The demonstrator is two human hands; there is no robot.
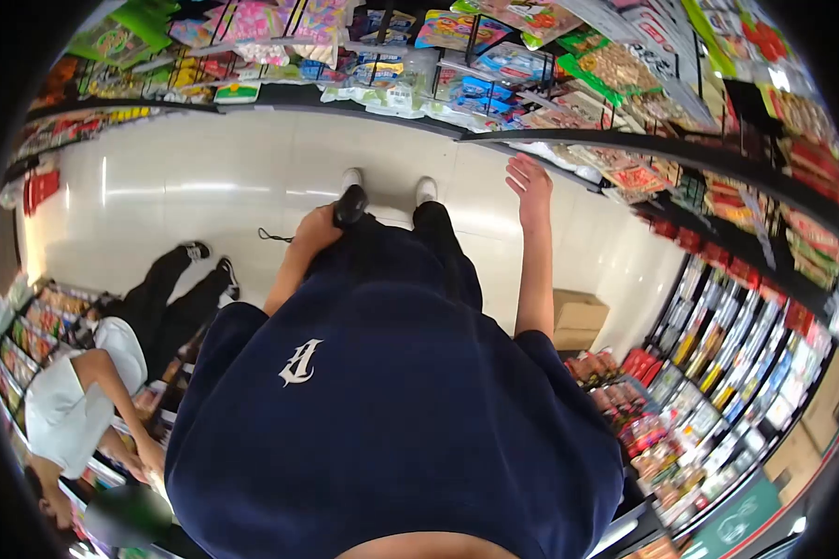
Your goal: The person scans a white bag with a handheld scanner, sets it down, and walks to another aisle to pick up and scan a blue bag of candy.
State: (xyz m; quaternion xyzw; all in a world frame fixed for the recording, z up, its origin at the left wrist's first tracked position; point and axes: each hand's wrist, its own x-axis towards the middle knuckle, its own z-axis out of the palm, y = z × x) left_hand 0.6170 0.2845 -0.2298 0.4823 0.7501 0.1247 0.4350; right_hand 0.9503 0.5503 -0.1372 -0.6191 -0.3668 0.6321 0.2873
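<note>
Looking down our navy shirt (382, 419), we see our left hand (319, 228) closed around a black device (350, 205) at hip height, a thin cord (272, 235) trailing beside it. Our right hand (529, 182) is open and empty, fingers loosely spread, just short of the snack shelf (625, 149). Below lies a pale tiled floor (205, 186); another person (93, 391) crouches at the far shelves, a cardboard box (578, 317) nearby.

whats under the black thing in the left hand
The black object gripped by the left hand hangs over dark trousers and a white shoe on pale floor tiles. A thin cord trails beside the hand. The object's lower part is hidden by the hand.
</note>
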